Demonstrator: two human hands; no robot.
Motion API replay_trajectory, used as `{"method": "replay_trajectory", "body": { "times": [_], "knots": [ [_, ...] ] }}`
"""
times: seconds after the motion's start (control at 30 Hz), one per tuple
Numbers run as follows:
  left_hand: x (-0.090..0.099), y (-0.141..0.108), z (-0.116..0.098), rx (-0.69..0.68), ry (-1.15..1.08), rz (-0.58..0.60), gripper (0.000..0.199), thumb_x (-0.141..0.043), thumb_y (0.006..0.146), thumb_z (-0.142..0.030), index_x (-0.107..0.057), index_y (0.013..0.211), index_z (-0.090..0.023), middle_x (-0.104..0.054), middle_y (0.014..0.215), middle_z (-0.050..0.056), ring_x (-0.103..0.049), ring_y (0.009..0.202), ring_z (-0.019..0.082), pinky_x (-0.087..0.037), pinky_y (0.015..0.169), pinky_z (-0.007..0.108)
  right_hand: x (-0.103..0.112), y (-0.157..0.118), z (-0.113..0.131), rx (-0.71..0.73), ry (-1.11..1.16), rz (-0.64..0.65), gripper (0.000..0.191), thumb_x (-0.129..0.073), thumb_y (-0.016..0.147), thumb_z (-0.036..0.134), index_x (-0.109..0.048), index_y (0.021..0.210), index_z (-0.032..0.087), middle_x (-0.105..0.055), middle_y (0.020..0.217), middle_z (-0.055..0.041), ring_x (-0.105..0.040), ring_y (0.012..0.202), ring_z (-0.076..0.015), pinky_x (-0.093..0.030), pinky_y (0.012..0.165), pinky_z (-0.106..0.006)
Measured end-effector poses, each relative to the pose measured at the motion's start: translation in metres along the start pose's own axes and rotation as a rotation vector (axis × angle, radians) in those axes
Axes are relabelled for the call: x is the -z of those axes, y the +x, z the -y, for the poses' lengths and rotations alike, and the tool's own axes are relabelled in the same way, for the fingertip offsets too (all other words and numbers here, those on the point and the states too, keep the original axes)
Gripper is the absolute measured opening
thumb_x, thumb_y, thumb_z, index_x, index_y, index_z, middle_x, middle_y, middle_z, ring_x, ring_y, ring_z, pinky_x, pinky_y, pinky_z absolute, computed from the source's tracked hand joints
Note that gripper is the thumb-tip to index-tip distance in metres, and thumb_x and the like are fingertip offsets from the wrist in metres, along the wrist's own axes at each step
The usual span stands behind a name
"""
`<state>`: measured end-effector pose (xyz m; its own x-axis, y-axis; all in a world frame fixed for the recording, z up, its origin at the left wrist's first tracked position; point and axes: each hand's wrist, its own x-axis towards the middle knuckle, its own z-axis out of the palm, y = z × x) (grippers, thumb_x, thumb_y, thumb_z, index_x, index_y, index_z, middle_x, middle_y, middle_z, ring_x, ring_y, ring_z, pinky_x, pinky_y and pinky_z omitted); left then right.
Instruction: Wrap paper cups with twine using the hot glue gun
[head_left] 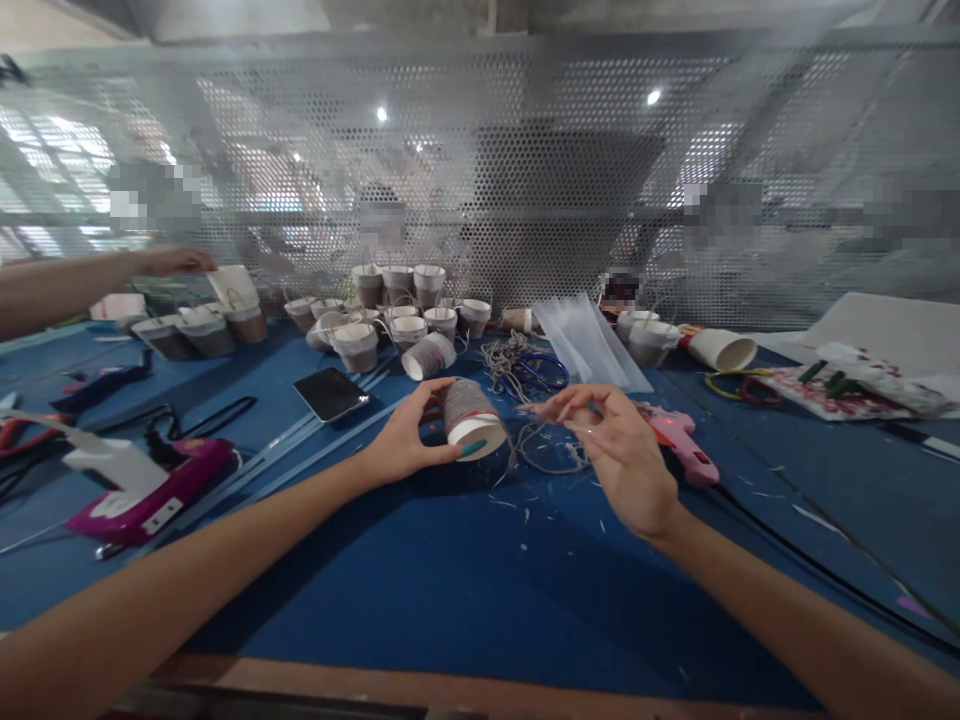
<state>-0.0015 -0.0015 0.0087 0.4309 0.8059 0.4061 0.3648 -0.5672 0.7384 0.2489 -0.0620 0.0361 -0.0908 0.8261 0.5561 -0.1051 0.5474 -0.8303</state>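
Observation:
My left hand (409, 437) is wrapped around a paper cup (466, 405) wound with grey string, its white open end tipped toward me. A few inches to the right, my right hand (619, 450) has its thumb and fingers drawn together; what sits between the fingertips is too small to make out. Loose grey string (551, 462) trails from the cup across the table in loops below the right fingers. Just beyond the right hand lies a pink glue gun (686, 447) with a lit red light. A tangle of grey string (506, 358) and blue-handled scissors (551, 370) lie behind.
Several string-wrapped cups (356, 345) stand toward the back. A phone (330, 394) and a purple power strip (161, 510) lie left. Clear plastic sheets (589, 340) lean behind. Another person's hand (176, 262) touches a cup at far left.

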Motion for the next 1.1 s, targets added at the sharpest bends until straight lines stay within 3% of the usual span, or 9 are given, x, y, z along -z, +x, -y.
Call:
{"method": "replay_trajectory", "body": {
  "times": [0.17, 0.33, 0.63, 0.9, 1.1],
  "knots": [
    [0.0, 0.0, 0.0, -0.028, 0.033, 0.014, 0.079, -0.076, 0.065, -0.035, -0.037, 0.132, -0.021, -0.05, 0.133, 0.016, -0.053, 0.122, 0.032, -0.046, 0.101, 0.051, 0.002, -0.007, 0.002, -0.014, 0.023, 0.166, 0.01, -0.053, 0.084, 0.024, -0.047, 0.092, 0.023, -0.047, 0.113, -0.0054, -0.057, 0.112, -0.0236, -0.045, 0.097, -0.042],
    [-0.001, -0.001, -0.001, -0.047, 0.065, 0.033, 0.08, -0.078, 0.065, -0.037, -0.037, 0.132, -0.021, -0.048, 0.134, 0.016, -0.053, 0.122, 0.032, -0.044, 0.102, 0.053, -0.002, -0.016, 0.001, -0.029, -0.032, 0.346, 0.015, -0.053, 0.087, 0.021, -0.044, 0.098, 0.025, -0.04, 0.119, -0.0048, -0.05, 0.122, -0.0242, -0.041, 0.101, -0.043],
    [-0.002, -0.001, -0.001, -0.069, 0.1, 0.012, 0.079, -0.078, 0.064, -0.033, -0.037, 0.131, -0.022, -0.05, 0.131, 0.014, -0.055, 0.118, 0.03, -0.047, 0.099, 0.053, -0.007, -0.017, 0.005, 0.021, -0.188, 0.424, 0.015, -0.052, 0.088, 0.02, -0.042, 0.099, 0.026, -0.034, 0.121, -0.0057, -0.049, 0.123, -0.0257, -0.038, 0.104, -0.047],
    [-0.001, -0.001, 0.0, -0.104, 0.087, -0.039, 0.076, -0.076, 0.066, -0.036, -0.038, 0.131, -0.021, -0.053, 0.128, 0.015, -0.056, 0.117, 0.03, -0.049, 0.098, 0.052, -0.007, -0.016, 0.007, 0.114, -0.349, 0.315, 0.006, -0.046, 0.091, 0.021, -0.042, 0.095, 0.024, -0.036, 0.118, -0.0075, -0.05, 0.12, -0.0247, -0.042, 0.101, -0.05],
    [0.0, -0.002, 0.001, -0.105, 0.066, -0.052, 0.076, -0.076, 0.066, -0.038, -0.039, 0.13, -0.02, -0.055, 0.126, 0.014, -0.058, 0.113, 0.03, -0.051, 0.096, 0.05, -0.002, -0.009, -0.007, 0.075, -0.415, 0.211, 0.006, -0.044, 0.093, 0.026, -0.04, 0.09, 0.022, -0.04, 0.112, -0.0083, -0.055, 0.103, -0.0199, -0.048, 0.092, -0.047]
  ]
}}
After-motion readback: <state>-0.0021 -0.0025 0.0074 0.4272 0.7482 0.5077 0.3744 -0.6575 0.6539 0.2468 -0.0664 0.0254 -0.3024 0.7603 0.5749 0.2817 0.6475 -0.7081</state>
